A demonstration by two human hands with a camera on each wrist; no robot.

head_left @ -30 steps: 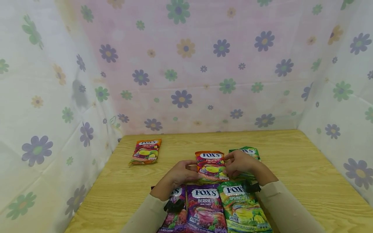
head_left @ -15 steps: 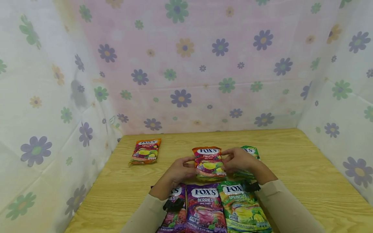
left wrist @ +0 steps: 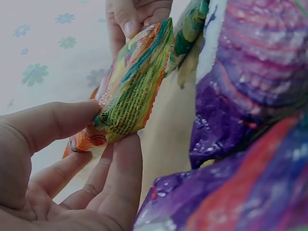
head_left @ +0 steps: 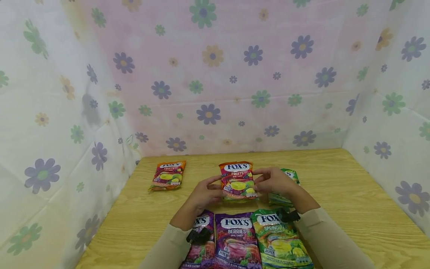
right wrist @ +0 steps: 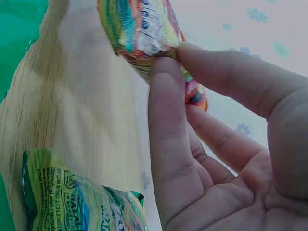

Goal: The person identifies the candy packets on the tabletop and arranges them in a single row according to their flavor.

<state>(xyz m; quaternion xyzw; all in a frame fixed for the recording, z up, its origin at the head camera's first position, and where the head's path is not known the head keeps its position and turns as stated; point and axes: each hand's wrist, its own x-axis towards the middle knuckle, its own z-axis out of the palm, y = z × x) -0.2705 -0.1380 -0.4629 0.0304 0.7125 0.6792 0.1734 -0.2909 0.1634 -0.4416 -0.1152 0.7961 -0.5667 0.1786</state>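
An orange-topped Fox's Fruits candy bag is held between both hands near the middle of the table. My left hand pinches its left edge; in the left wrist view the thumb and fingers grip the bag's end. On the opposite edge my right hand pinches it between thumb and fingers, as the right wrist view shows at the bag's corner. Behind the right hand lies a small green Fox's bag, partly hidden by that hand.
Closest to the person, a row holds two purple Berries bags and a green Spring Tea bag. Another orange Fruits bag lies at the table's far left. Flowered cloth walls in the wooden table.
Both hands have moved the Fruits bag away from the near row, toward the back of the table and slightly left. The other bags have stayed in place.
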